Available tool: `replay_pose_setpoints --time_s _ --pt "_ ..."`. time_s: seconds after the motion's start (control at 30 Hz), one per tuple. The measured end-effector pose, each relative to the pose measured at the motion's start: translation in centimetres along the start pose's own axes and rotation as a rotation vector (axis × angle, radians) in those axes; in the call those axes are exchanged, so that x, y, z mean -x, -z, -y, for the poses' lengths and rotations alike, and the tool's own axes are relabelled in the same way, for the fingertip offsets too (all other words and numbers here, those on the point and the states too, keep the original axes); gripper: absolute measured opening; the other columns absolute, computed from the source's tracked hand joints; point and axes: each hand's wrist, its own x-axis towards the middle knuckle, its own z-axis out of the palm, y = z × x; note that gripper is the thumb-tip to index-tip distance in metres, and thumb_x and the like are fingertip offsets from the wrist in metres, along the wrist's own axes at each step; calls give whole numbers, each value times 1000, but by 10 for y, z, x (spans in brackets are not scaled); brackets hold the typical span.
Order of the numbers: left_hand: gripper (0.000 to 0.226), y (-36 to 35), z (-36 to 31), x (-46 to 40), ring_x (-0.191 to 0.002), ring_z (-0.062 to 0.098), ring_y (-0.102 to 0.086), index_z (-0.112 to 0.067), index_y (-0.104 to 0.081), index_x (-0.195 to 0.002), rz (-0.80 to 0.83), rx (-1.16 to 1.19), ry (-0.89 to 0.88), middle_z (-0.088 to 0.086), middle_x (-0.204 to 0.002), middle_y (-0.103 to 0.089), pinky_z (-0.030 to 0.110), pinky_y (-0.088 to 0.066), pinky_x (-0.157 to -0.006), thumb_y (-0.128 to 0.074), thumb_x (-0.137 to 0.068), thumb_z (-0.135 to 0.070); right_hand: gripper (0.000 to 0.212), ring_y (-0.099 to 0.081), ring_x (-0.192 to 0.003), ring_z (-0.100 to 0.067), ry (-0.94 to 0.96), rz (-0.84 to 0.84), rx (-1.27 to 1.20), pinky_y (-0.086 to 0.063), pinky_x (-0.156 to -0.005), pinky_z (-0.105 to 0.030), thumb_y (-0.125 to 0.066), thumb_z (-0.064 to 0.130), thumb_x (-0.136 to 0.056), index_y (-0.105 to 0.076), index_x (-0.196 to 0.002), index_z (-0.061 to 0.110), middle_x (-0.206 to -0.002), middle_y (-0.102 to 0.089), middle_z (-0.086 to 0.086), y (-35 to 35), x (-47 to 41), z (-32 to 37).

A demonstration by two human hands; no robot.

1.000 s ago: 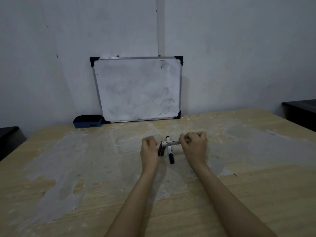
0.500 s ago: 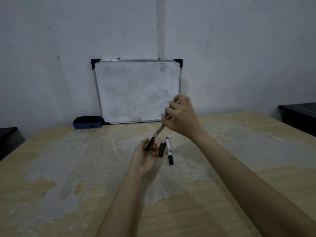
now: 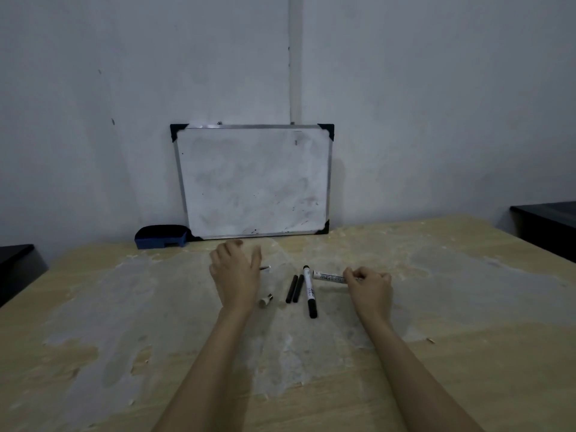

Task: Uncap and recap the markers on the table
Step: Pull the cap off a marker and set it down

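Observation:
My right hand (image 3: 369, 285) is closed around one end of a white marker (image 3: 329, 277) that lies sideways, low over the table. A second white marker with a black cap (image 3: 310, 292) lies lengthwise just left of it. Two thin black pens (image 3: 294, 289) rest side by side beside that marker. My left hand (image 3: 236, 272) hovers flat with fingers spread; a small thin tip (image 3: 265, 268) shows at its right edge, and I cannot tell whether the hand holds it. A small pale cap-like piece (image 3: 266, 300) lies on the table below the left hand.
A whiteboard (image 3: 254, 182) leans on the wall at the back of the wooden table (image 3: 467, 353). A blue eraser (image 3: 162, 236) sits at the board's left. Dark furniture stands at the far left (image 3: 15, 269) and far right (image 3: 548, 226).
My right hand came down from in front of the whiteboard to the table with a marker. My left hand turned palm down and shifted left, away from the pens.

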Motion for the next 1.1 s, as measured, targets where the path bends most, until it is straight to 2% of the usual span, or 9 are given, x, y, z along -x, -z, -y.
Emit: replay_pose_setpoints --time_s 0.13,0.27,0.47,0.67,0.8,0.87,0.93,1.0,1.1 --pt "24 -15 -14 40 -105 29 -48 -6 -51 -104 276 -181 -290 13 -110 -57 38 -38 -89 -44 -89 -24 25 -41 -110 -31 -42 45 5 -41 -72 -35 -57 27 -85 -70 -83 6 -85 -67 -23 -4 -2 -3" --pt "35 -30 -18 60 -116 29 -40 -5 -48 -115 441 -404 -262 13 -121 -49 37 -34 -96 -42 -89 -28 25 -42 -112 -32 -48 69 8 -45 -80 -39 -58 28 -83 -70 -83 6 -86 -67 -23 -4 -1 -6" --pt "32 -37 -12 53 -117 29 -42 -5 -46 -117 442 -445 -193 14 -123 -51 35 -35 -96 -42 -93 -27 25 -40 -116 -33 -39 124 43 -45 -82 -40 -59 27 -83 -70 -87 4 -76 -54 -15 -2 2 -1" --pt "22 -33 -7 55 -111 27 -48 -9 -47 -112 408 -396 -200 11 -117 -58 33 -37 -91 -41 -93 -18 22 -43 -111 -34 -51 202 69 -44 -87 -41 -58 34 -78 -69 -80 14 -92 -67 -22 -7 1 -6" --pt "25 -25 -2 57 -104 27 -52 -9 -51 -114 287 -259 -227 11 -116 -55 34 -40 -88 -43 -91 -7 24 -43 -112 -32 -22 101 31 -45 -84 -39 -59 29 -83 -68 -88 8 -95 -62 -21 -1 4 1" --pt "25 -21 2 56 -97 29 -56 -6 -57 -109 218 -149 -237 14 -110 -57 37 -46 -83 -51 -86 1 24 -43 -110 -32 25 6 4 -45 -84 -40 -60 27 -84 -68 -89 5 -83 -57 -12 3 6 5" --pt "29 -20 6 55 -95 30 -57 -3 -60 -106 199 -58 -233 17 -107 -58 40 -52 -81 -54 -80 9 23 -43 -107 -34 89 -55 -8 -45 -86 -44 -62 25 -83 -69 -85 4 -65 -42 8 5 7 7" --pt "34 -19 7 55 -98 29 -56 -3 -60 -106 200 24 -211 17 -108 -57 43 -53 -83 -53 -77 14 22 -45 -103 -34 153 -74 -6 -46 -84 -47 -64 24 -82 -68 -82 2 -63 -30 17 4 8 7" --pt "31 -18 3 56 -98 31 -55 0 -61 -104 182 88 -239 20 -105 -57 45 -53 -84 -53 -78 15 21 -45 -100 -34 206 -91 -15 -46 -81 -47 -66 23 -81 -67 -79 2 -64 -29 19 2 8 6"
